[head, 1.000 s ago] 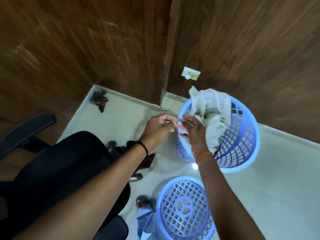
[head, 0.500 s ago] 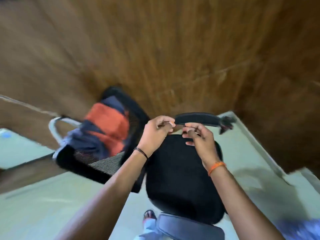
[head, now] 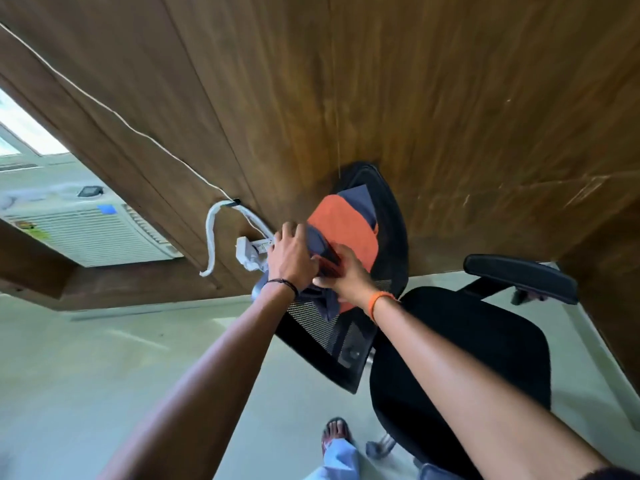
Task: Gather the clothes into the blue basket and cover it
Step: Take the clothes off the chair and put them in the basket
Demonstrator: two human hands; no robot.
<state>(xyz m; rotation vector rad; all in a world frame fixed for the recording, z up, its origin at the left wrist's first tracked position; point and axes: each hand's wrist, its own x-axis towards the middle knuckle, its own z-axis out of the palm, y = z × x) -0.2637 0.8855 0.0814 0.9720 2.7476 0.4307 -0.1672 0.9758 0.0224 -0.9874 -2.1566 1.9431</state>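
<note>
An orange and navy garment is draped over the mesh backrest of a black office chair. My left hand grips the navy part of the garment at its left side. Just to its right, my right hand grips the same cloth at its lower edge, fingers curled into the fabric. The two hands touch each other. The blue basket is out of view.
A brown wooden wall rises behind the chair. On it are a white socket with a plug and a white cable. A white air conditioner sits at the left. Pale green floor lies below; my sandalled foot is at the bottom.
The view swung left from the two blue baskets to the chair. Both hands moved from in front of me onto the orange and navy garment and took hold of it.
</note>
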